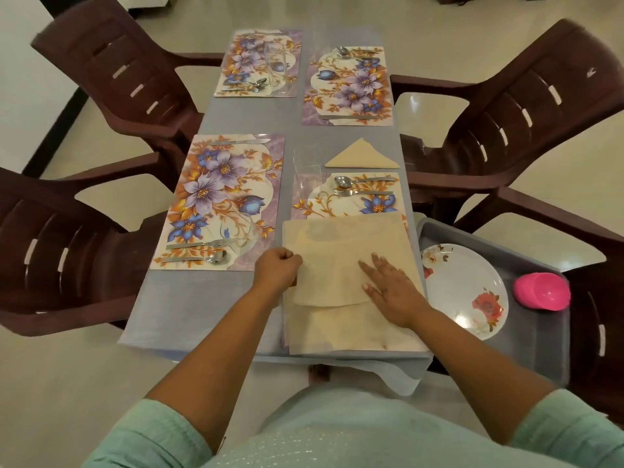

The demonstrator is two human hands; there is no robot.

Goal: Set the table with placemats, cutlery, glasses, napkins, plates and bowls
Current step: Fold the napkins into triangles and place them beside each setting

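A cream napkin (341, 261) lies partly folded on a pile of flat cream napkins (351, 329) at the table's near right. My left hand (278, 268) pinches the folded napkin's left edge. My right hand (391, 288) presses flat on its right side. A folded triangular napkin (361, 155) lies beyond the near right placemat (351, 201), which carries a spoon and fork (354, 185). A clear glass (305, 167) stands at that mat's far left corner. Three more floral placemats hold cutlery, the near left one (219, 201) among them.
A grey tray (540, 342) on the right holds a white floral plate (466, 292) and a pink cup (542, 292). Dark brown plastic chairs (84, 244) stand on both sides of the grey-clothed table (202, 309). Another glass (277, 67) stands on the far left placemat.
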